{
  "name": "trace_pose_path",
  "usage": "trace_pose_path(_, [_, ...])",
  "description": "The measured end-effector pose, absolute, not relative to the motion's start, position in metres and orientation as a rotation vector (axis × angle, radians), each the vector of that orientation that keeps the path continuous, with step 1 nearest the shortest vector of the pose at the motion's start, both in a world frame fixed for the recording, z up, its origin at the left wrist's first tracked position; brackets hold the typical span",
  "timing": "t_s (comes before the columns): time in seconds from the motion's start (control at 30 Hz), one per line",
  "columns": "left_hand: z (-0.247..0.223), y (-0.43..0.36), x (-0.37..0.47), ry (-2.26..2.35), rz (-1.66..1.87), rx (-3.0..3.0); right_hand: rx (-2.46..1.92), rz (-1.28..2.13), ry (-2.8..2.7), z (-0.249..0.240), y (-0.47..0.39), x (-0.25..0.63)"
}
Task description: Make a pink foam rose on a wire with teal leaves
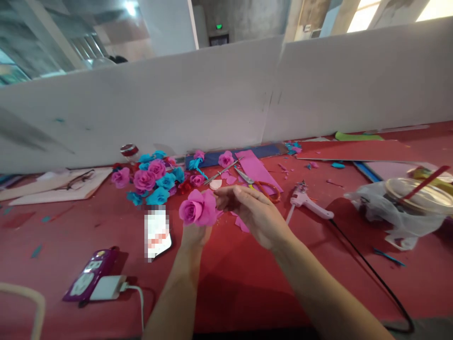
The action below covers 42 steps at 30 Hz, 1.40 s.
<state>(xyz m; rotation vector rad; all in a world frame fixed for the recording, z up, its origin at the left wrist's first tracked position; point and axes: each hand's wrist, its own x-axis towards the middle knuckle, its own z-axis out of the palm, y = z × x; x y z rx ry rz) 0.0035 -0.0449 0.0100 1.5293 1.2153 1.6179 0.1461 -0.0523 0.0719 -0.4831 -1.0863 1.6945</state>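
A pink paper rose faces left in front of me, above the red table. My left hand is beneath and behind it, closed around its base; the bloom hides most of those fingers. From the right, my right hand reaches the rose's edge, thumb and fingertips pressed together at an outer petal. Just beyond the hands lie scissors with orange handles, a strip of pink paper and loose cut petals. Another slim metal tool rests behind the rose.
Pink and blue paper flowers are bunched at left, near a lit phone. A purple pouch and white charger lie closer. Right are a corded glue gun and a lidded bowl in plastic. A white partition stands behind.
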Motion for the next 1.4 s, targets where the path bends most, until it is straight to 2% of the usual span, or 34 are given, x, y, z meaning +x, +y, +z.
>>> trace_pose_path(0.17, [-0.006, -0.032, -0.006, 0.785, 1.640, 1.132, -0.475, 1.774, -0.996, 0.069, -0.055, 0.134])
trace_pose_path(0.33, [-0.009, -0.029, -0.017, 0.909, 1.743, 1.377, -0.556, 1.755, -0.956, 0.057, -0.047, 0.138])
trace_pose_path(0.47, [0.004, -0.031, -0.021, 0.975, 1.657, 1.870, -0.725, 1.711, -0.960, 0.044, -0.040, 0.144])
trace_pose_path(0.67, [0.009, -0.031, -0.021, 0.936, 1.535, 2.158, -0.861, 1.676, -0.998, 0.041, -0.037, 0.151])
trace_pose_path(0.77, [0.005, -0.029, -0.022, 0.930, 1.522, 2.198, -0.793, 1.750, -0.934, 0.045, -0.036, 0.152])
trace_pose_path(1.07, [0.000, -0.028, -0.024, 0.974, 1.386, 2.236, -0.822, 1.676, -1.051, 0.040, -0.037, 0.155])
trace_pose_path(1.4, [0.005, -0.034, -0.018, 0.946, 1.441, 1.926, -0.713, 1.702, -0.976, 0.040, -0.040, 0.150])
